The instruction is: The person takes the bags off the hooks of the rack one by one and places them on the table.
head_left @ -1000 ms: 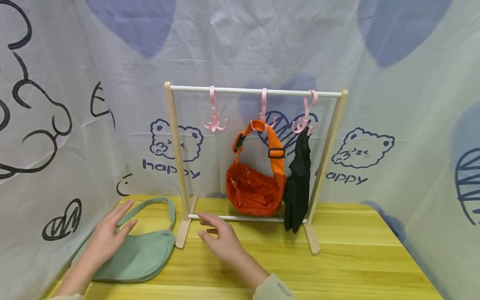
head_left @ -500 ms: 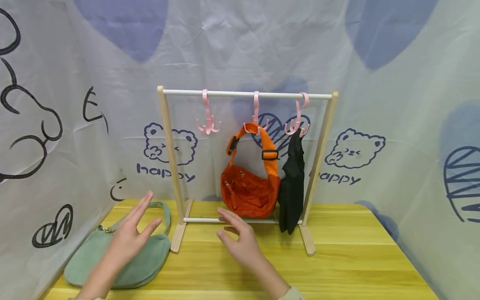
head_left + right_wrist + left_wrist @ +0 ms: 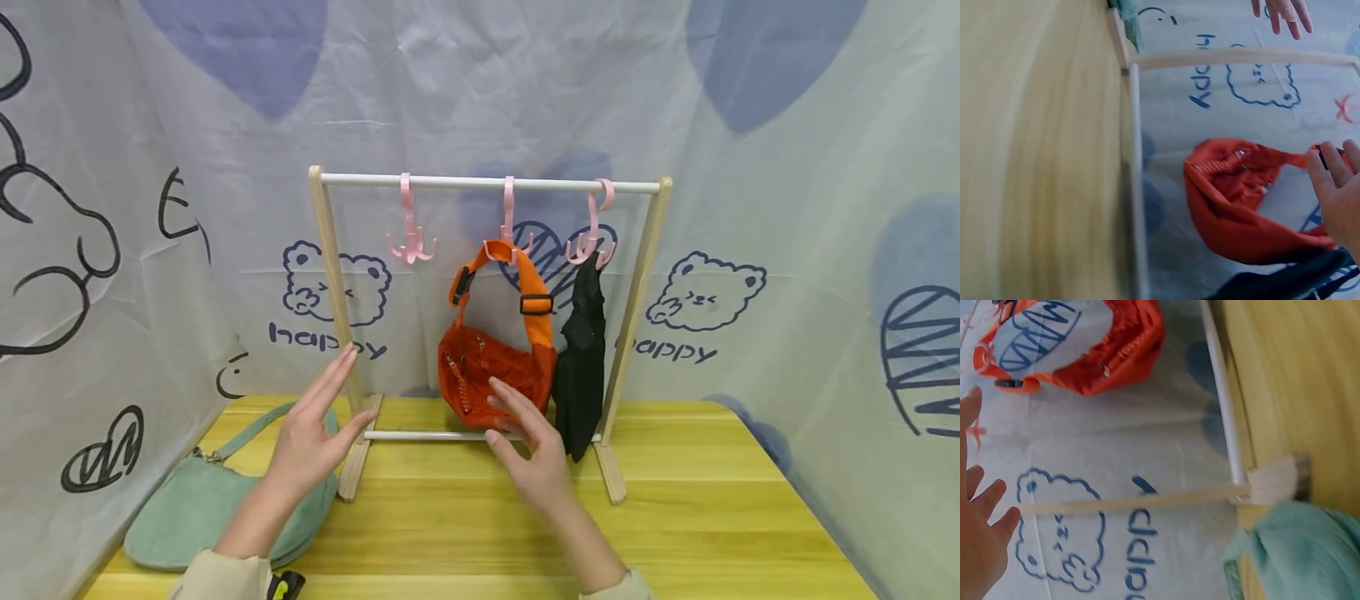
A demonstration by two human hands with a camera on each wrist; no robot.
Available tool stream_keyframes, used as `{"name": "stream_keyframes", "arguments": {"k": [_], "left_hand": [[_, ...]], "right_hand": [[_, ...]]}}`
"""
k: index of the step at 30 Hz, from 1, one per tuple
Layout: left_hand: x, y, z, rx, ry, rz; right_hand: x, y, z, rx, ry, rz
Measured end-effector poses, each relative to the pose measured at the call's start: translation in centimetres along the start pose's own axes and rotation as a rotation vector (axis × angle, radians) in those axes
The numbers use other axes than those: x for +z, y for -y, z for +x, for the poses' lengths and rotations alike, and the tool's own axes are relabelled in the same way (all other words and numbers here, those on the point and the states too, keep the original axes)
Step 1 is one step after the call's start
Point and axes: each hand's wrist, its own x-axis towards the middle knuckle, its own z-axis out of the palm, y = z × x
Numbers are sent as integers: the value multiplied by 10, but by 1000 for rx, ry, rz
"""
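Note:
My left hand [image 3: 311,442] is raised over the green shoulder bag [image 3: 187,512], fingers straight and holding nothing. The bag lies on the table at the left, its strap looped behind my hand. My right hand [image 3: 536,454] hovers in front of the orange bag [image 3: 487,375], fingers spread and loosely bent, with nothing in them. That orange bag hangs by its strap from the middle pink hook [image 3: 508,212]. Beside it a black bag [image 3: 581,367] hangs from the right pink hook [image 3: 592,229]. The left pink hook [image 3: 410,229] bears nothing. In the right wrist view, my fingers overlap the orange strap.
A wooden rack [image 3: 326,267] with a white top rail [image 3: 457,182] and a low white bar [image 3: 420,436] stands on the wood-grain table [image 3: 712,517]. Patterned cloth [image 3: 810,217] encloses the back and sides.
Both hands have moved right and upward, the left from over the green bag toward the rack's left post, the right to before the orange bag. The bags stay in place; the head view shifts slightly.

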Motion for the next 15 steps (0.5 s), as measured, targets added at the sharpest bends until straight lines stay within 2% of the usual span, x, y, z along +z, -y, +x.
{"name": "stream_keyframes", "arguments": {"k": [3, 7, 15], "left_hand": [[6, -6, 14, 52, -15, -59], [13, -14, 33, 89, -3, -106], [21, -27, 74, 211, -9, -113]], "right_hand": [[-11, 4, 7, -6, -36, -34], [-25, 9, 18, -15, -92, -85], [-48, 19, 46, -86, -177, -162]]}}
